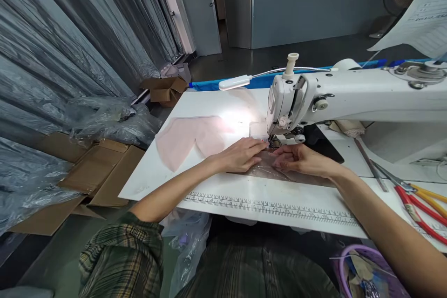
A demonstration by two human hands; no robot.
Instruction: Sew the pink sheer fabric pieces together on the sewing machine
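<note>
My left hand (240, 155) lies flat with fingers stretched out, its fingertips beside the presser foot (274, 141) of a white sewing machine (366, 95). Under it is a thin, sheer brown fabric piece (263, 170). On the other side of the foot, my right hand (302, 160) pinches the same fabric between thumb and fingers. The fabric's edge at the needle is partly hidden by my fingers. Left of my hands, a pale pink sheer fabric piece (178, 142) with a notch lies on the white table (146, 177).
A lamp (234, 83) lights the sewing area. Along the front edge runs a printed ruler (272, 207). Red-handled scissors (419, 207) and a yellow-handled pair lie at right, near a purple basket (344, 260). Cardboard boxes (94, 167) stand on the left.
</note>
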